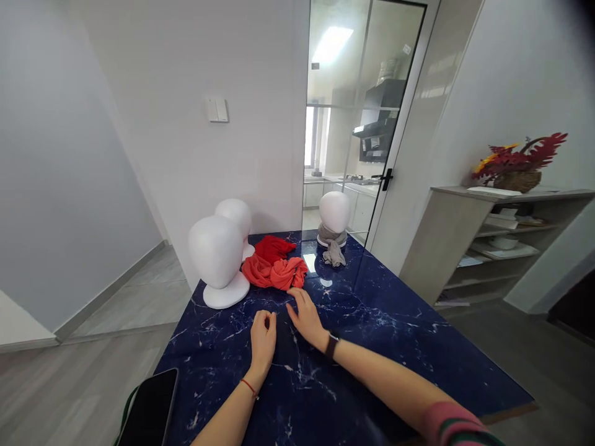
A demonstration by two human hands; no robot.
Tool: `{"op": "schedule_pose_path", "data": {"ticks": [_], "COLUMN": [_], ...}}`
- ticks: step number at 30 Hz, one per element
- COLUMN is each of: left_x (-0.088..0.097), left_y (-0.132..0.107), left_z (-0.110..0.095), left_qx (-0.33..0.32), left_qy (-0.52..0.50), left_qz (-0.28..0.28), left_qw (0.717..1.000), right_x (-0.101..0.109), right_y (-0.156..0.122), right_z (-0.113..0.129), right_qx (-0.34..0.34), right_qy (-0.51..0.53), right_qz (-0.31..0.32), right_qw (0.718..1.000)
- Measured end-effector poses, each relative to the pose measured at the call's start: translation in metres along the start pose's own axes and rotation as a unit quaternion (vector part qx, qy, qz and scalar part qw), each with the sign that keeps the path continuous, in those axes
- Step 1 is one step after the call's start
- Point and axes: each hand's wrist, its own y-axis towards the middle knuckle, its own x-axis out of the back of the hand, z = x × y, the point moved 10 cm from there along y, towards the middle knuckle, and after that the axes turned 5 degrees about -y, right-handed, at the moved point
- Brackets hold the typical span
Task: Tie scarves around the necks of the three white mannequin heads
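My left hand point(263, 334) rests on the dark blue marbled table point(372, 347), its fingers curled in and nothing seen in them. To its right, my right hand point(305, 314) has its fingers stretched forward and apart from the thumb. Its fingertips are at the front edge of a crumpled coral scarf point(288, 274); whether they touch it I cannot tell. A darker red scarf point(274, 248) lies bunched behind the coral one. Left of the scarves stands a white mannequin head point(216, 251), partly hiding a second white mannequin head point(235, 214).
At the table's far end, a third mannequin head point(334, 210) wears a grey scarf point(333, 238) round its neck. A black-screened phone point(151, 409) lies at the near left. Beyond are a glass door point(348, 124) and a shelf unit point(502, 235) with a flower basket point(518, 179).
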Motion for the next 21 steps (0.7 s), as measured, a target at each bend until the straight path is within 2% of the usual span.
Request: {"op": "schedule_pose_path", "data": {"ticks": [3,5,7,9,11,13,16,18,19,21], "left_x": [0.005,0.009,0.012,0.014,0.014,0.004,-0.031,-0.048,-0.050,-0.044], "left_y": [0.002,0.003,0.004,0.006,0.009,0.011,0.008,0.003,0.001,0.000], "left_z": [0.005,0.007,0.008,0.006,0.002,-0.007,-0.018,-0.025,-0.029,-0.037], "left_qx": [0.011,0.015,0.010,-0.004,-0.032,-0.077,-0.138,-0.169,-0.181,-0.188], "left_qy": [-0.018,-0.031,-0.038,-0.029,-0.002,0.044,0.134,0.180,0.195,0.209], "left_qz": [-0.017,-0.024,-0.027,-0.033,-0.043,-0.028,0.078,0.139,0.146,0.124], "left_qw": [1.000,0.999,0.999,0.999,0.999,0.996,0.978,0.959,0.953,0.951], "right_x": [-0.041,-0.071,-0.091,-0.094,-0.083,-0.061,-0.022,0.004,0.017,0.043], "right_y": [0.053,0.075,0.080,0.069,0.045,0.016,-0.022,-0.031,-0.030,-0.021], "right_z": [-0.006,-0.011,-0.014,-0.012,-0.006,-0.001,-0.002,-0.011,-0.019,-0.040], "right_qx": [0.071,0.078,0.068,0.068,0.096,0.136,0.180,0.161,0.132,0.044], "right_qy": [-0.092,-0.132,-0.170,-0.193,-0.199,-0.201,-0.173,-0.116,-0.080,-0.003], "right_qz": [0.045,0.098,0.142,0.168,0.184,0.199,0.223,0.219,0.199,0.121], "right_qw": [0.992,0.983,0.973,0.964,0.958,0.950,0.943,0.955,0.968,0.992]}}
